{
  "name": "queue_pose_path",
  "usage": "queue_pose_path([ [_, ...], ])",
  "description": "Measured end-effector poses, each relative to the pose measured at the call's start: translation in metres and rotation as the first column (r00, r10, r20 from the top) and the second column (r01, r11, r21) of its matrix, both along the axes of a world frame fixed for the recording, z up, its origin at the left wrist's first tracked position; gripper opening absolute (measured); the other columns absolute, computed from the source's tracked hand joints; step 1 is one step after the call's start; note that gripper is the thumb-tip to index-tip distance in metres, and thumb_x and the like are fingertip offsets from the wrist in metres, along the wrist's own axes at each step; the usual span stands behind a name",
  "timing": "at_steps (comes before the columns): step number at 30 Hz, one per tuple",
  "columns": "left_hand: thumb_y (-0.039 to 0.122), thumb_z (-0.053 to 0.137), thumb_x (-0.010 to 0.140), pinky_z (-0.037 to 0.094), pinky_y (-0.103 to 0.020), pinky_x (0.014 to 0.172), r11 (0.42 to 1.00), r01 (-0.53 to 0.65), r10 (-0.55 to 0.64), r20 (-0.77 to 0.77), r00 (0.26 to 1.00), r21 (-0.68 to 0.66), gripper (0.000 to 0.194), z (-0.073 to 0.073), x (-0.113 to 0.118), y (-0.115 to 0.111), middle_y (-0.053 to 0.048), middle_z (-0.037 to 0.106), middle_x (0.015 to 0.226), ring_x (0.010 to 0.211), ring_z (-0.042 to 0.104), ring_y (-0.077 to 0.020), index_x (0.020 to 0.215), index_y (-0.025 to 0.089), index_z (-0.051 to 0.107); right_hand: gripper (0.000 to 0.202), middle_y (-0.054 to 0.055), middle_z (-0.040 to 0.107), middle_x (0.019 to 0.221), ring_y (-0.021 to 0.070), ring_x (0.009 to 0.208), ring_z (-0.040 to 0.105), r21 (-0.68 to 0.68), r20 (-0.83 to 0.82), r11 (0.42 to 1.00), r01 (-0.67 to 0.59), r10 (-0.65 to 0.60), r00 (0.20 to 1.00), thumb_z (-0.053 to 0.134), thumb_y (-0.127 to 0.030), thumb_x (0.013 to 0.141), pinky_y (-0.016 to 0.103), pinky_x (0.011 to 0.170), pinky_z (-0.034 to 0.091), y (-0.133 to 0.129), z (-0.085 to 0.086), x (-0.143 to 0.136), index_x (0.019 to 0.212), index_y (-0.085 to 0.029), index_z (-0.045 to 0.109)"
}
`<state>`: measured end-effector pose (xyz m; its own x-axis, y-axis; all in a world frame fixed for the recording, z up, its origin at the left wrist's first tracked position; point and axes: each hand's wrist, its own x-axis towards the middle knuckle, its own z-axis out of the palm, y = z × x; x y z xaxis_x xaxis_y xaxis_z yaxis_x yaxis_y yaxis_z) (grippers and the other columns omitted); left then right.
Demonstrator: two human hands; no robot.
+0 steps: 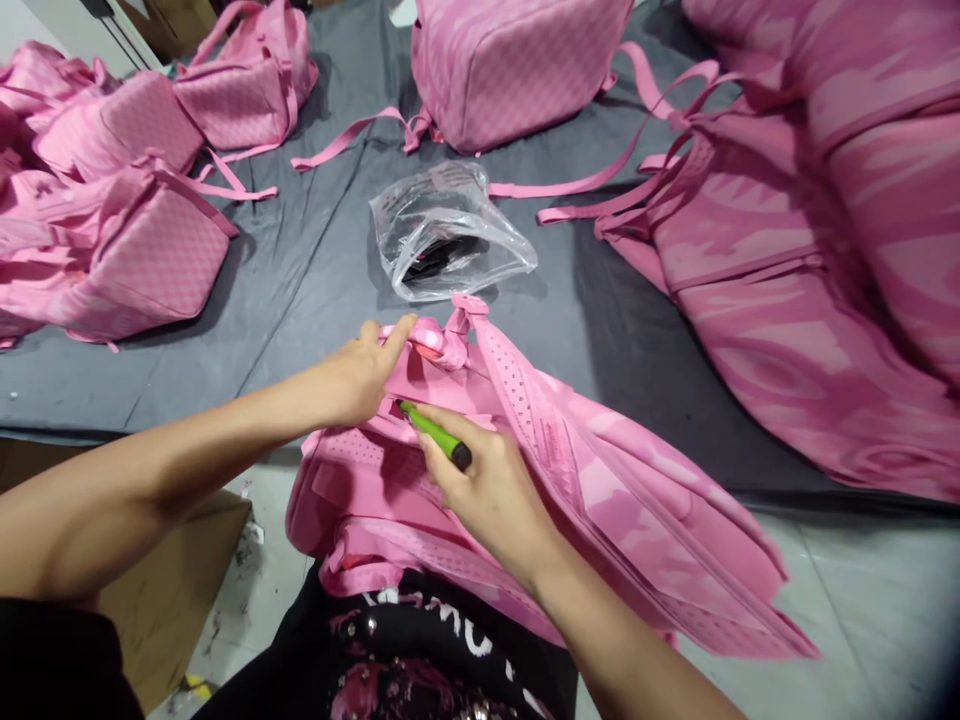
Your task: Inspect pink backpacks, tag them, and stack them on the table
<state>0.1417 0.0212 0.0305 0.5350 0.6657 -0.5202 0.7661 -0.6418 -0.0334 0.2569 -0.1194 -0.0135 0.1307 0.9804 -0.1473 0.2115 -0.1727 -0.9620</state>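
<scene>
A pink camouflage backpack [637, 480] lies tilted at the table's front edge, against my body, its perforated shoulder straps facing up. My left hand [354, 378] grips the bag near its top, by the strap ends. In my right hand [487, 485] is a slim green pen-like tool [439, 437] with a black end. Its dark tip points at the bag's pink webbing, close to my left fingers; whether it touches, I cannot tell. Just beyond the bag, a clear plastic bag [457, 205] lies with its mouth toward me and small dark pieces inside.
Several pink backpacks [161, 255] crowd the table's left side. Another backpack [525, 70] stands at the back, and larger ones [787, 270] fill the right, straps trailing over the grey table cover [300, 260]. A cardboard box [176, 590] sits on the floor at lower left.
</scene>
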Motion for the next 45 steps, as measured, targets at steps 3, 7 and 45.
queue_pose_path([
  [3, 0.011, 0.052, 0.087, 0.050, -0.035, 0.089, 1.000, 0.013, -0.013, 0.001, 1.000, 0.007, 0.091, 0.001, 0.000, 0.000, -0.020, 0.036, 0.138, 0.108, 0.063, -0.0259, 0.154, 0.023, -0.008, 0.043, 0.006, 0.074, 0.080, 0.0114, 0.050, 0.060, -0.036, -0.116, 0.999, -0.018, 0.013, 0.993, 0.055, -0.029, 0.091, 0.024, 0.046, 0.050, 0.003, 0.002, -0.002, 0.131, -0.017, 0.065],
  [7, 0.011, 0.053, 0.087, 0.050, -0.035, 0.089, 1.000, -0.014, 0.014, 0.012, 1.000, -0.002, 0.091, 0.002, 0.001, -0.002, -0.019, 0.037, 0.137, 0.112, 0.061, -0.0272, 0.155, 0.025, -0.007, 0.040, -0.002, 0.065, 0.062, 0.0084, 0.040, 0.051, -0.115, -0.297, 0.987, -0.109, 0.071, 0.952, 0.055, -0.028, 0.091, 0.022, 0.041, 0.047, 0.005, 0.001, 0.003, 0.129, -0.019, 0.065],
  [45, -0.003, 0.059, 0.060, 0.055, -0.035, 0.081, 1.000, -0.008, 0.004, 0.155, 0.988, 0.022, 0.113, -0.007, -0.007, -0.007, -0.019, 0.046, 0.132, 0.100, 0.065, -0.0268, 0.156, 0.023, 0.007, 0.028, 0.012, 0.072, 0.096, 0.0194, 0.084, 0.072, 0.122, 0.935, 0.968, -0.221, -0.038, 0.351, 0.049, -0.003, 0.085, 0.027, 0.075, 0.051, 0.142, 0.018, 0.099, 0.099, -0.013, 0.070],
])
